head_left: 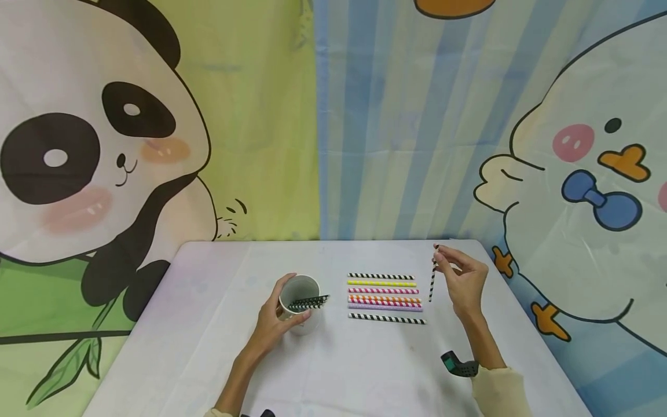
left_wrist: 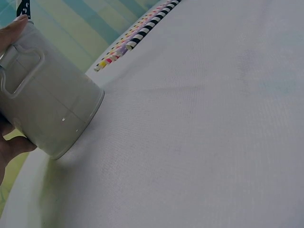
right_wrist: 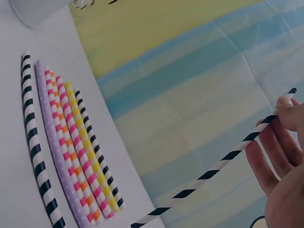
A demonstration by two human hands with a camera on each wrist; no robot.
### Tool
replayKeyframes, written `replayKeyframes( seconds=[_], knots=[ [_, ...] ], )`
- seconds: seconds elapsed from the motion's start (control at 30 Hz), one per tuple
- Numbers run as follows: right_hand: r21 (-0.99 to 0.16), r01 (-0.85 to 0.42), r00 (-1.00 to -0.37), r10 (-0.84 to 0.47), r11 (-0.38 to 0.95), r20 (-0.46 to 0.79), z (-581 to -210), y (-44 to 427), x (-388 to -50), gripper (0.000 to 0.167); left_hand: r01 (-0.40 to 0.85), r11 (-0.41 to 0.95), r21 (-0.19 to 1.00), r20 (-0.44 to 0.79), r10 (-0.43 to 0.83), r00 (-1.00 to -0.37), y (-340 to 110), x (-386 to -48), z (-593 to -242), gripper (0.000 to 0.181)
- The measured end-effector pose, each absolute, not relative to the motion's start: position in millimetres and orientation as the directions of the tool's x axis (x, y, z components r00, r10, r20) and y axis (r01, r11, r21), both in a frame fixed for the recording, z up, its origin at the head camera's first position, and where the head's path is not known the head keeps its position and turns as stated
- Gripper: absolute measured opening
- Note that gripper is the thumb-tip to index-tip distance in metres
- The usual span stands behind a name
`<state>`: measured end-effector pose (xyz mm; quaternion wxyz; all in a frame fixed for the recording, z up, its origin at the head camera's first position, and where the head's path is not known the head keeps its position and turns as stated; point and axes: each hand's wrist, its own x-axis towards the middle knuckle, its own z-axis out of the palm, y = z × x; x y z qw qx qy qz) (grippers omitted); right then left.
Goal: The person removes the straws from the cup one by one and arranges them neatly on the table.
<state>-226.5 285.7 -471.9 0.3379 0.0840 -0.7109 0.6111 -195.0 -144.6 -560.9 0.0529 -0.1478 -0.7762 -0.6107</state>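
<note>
We see the left hand [head_left: 272, 317] with its fingers grasping a pale mug [head_left: 304, 330], black-and-white patterned straws [head_left: 310, 302] leaning out over its rim. Near the far right corner of the worktop [head_left: 208, 347], the right hand [head_left: 465, 284] pinches a black-and-white striped straw [head_left: 432, 284] in its fingers, its lower end angled down. Between the hands we count seven straws [head_left: 383, 291] in black-and-white, yellow, pink, orange and purple, lying roughly along the far edge's line.
</note>
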Motion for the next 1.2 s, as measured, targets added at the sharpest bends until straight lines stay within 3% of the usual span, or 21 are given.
replayKeyframes(
  seconds=[0.4, 0.7, 0.9, 1.2],
  knots=[
    [-0.655, -0.544, -0.701, 0.145, 0.525, 0.698, -487.6, 297.6, -238.6, 0.021, 0.299, 0.206, 0.932, 0.267, 0.169, -0.949, -145.0, -194.6, -561.5, 0.091],
    [-0.461, -0.522, -0.646, 0.020, 0.718, 0.763, -498.3, 304.2, -248.5, 0.027, 0.299, 0.204, 0.932, 0.268, 0.168, -0.949, -145.5, -194.6, -561.1, 0.090],
    [-0.331, -0.461, -0.674, -0.083, 0.823, 0.734, -507.4, 308.3, -254.6, 0.029, 0.301, 0.209, 0.931, 0.270, 0.165, -0.949, -145.9, -195.2, -560.9, 0.091],
    [-0.257, -0.458, -0.701, -0.169, 0.851, 0.693, -520.3, 314.8, -264.0, 0.022, 0.296, 0.207, 0.933, 0.265, 0.164, -0.950, -144.9, -194.1, -560.2, 0.089]
  ],
)
